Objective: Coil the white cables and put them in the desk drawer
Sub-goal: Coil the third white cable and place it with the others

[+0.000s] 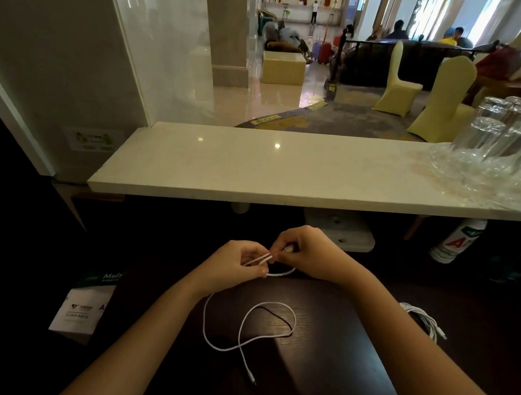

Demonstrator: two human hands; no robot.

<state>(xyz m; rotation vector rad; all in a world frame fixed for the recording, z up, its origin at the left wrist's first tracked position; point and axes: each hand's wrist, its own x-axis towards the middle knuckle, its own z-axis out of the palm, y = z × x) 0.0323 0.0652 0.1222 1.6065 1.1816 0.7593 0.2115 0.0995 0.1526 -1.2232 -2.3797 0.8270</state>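
A thin white cable [241, 334] lies in loose loops on the dark wooden desk [320, 364], its plug end near the front edge. Its upper end is folded into a short double strand between my hands. My left hand [238, 268] pinches the fold from the left. My right hand [304, 253] grips the same strand from the right, fingertips touching the left hand's. A second white cable [424, 322], bundled, lies on the desk at the right beside my right forearm. No drawer is in view.
A pale marble counter [254, 173] runs across above the desk, with upturned glasses [500, 142] on plastic wrap at its right end. A white and green box [84, 306] sits left of the desk. A bottle [457, 238] stands under the counter at right.
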